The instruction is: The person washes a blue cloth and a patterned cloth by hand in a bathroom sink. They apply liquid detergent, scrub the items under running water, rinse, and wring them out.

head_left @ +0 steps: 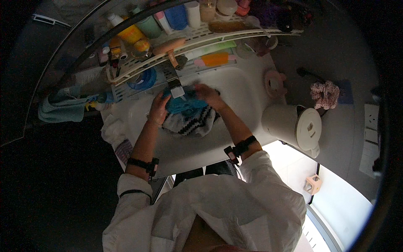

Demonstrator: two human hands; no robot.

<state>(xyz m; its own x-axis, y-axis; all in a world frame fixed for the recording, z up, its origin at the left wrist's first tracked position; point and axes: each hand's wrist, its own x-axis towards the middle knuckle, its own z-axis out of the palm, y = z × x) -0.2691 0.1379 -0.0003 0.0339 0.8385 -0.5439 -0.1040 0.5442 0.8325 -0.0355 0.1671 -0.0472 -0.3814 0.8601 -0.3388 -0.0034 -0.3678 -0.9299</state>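
A wet-looking teal cloth (186,106) is bunched beneath the metal faucet (177,90) of a white washbasin (242,94). My left hand (159,108) grips the cloth's left side, its thumb towards the faucet. At the cloth's upper right is my right hand (208,94), its fingers curled and blurred, so its hold is unclear. Below the teal cloth, a pale grey fabric with dark zigzag bands (196,124) lies heaped in the basin. Part of that fabric is hidden under the teal cloth.
A white slotted rack (195,44) crowded with bottles and jars spans the basin's back. An electric kettle (291,126) stands at the right rim. White crumpled cloth (113,129) lies at the left edge, near a light-blue towel (63,108). A scrunchie (325,94) hangs on the right wall.
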